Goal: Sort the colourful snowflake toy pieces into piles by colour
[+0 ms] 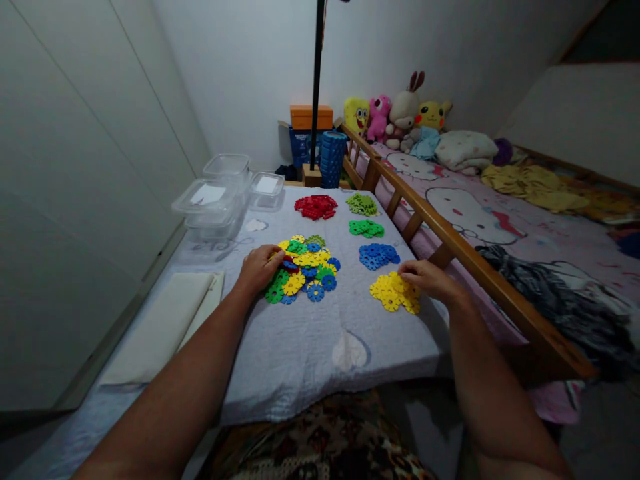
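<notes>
1. The step in hand looks like sorting flower-shaped discs by colour, with one mixed heap (303,259) left of the single-colour piles on the cloth-covered table (310,353).
2. The left hand (261,268) rests at the left edge of that heap, where yellow, green and blue discs overlap; its fingertips touch the upper discs, but I cannot tell whether they pinch one.
3. The right hand (427,277) reaches to the upper right of the yellow pile (393,293), thumb and fingers drawn near each other (whether a disc sits between them is too small to tell).
4. Beyond the yellow pile stand the blue pile (379,255), the green pile (367,229) and the light green pile (361,205); the red pile (316,207) lies at the far side, behind the heap.
5. The next move, I judge, calls for freeing a single disc from its overlapping neighbours and matching its colour to a pile. Yellow and blue discs lie uppermost in places; the two greens deserve a careful look.
</notes>
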`<state>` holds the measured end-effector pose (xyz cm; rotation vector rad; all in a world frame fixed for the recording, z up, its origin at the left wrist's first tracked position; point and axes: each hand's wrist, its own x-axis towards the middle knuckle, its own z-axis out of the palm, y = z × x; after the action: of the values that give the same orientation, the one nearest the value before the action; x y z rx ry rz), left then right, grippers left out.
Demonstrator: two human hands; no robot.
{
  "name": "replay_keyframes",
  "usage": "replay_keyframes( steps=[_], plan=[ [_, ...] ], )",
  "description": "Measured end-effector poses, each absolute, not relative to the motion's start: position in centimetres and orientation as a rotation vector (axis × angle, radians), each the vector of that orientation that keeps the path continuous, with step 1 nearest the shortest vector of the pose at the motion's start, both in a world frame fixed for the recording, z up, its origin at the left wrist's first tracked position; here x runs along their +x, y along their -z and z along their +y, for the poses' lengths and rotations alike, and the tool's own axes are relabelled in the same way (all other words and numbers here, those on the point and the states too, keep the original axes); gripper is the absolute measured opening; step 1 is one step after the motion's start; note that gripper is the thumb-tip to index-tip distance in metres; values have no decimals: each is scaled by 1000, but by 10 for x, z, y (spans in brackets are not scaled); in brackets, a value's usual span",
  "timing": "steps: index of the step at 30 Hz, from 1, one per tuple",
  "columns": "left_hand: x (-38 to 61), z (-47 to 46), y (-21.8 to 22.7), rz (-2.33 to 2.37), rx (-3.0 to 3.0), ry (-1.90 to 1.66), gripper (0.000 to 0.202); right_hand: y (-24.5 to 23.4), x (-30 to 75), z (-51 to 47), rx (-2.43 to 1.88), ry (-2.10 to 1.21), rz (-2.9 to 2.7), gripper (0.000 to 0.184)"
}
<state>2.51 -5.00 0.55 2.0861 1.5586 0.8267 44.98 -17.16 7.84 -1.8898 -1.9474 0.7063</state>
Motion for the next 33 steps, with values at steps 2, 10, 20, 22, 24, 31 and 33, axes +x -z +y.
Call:
replay_keyframes(
  steps=[2,10,20,22,24,31,33],
  plan=[
    [24,-49,-4,1545,2086,-833,55,-76,450,-173,-1930,-665,-1980,19],
    [24,-51,-5,1513,2089,-844,53,-76,417,-159,-1991,-317,-2034,21],
    [24,-53,-7,1460,2048,-930,50,-64,277,-114,-1701,-331,-2335,27],
    [24,-53,-5,1447,2040,-944,48,-53,262,-108,-1727,-253,-2295,31],
    [24,-53,-4,1440,2025,-959,47,-45,254,-105,-1758,-196,-2274,32],
    [26,-54,-2,1448,2055,-937,45,-35,253,-105,-1752,-195,-2295,26],
    [26,-55,-3,1462,2076,-917,42,-37,254,-106,-1743,-193,-2260,27]
  ],
)
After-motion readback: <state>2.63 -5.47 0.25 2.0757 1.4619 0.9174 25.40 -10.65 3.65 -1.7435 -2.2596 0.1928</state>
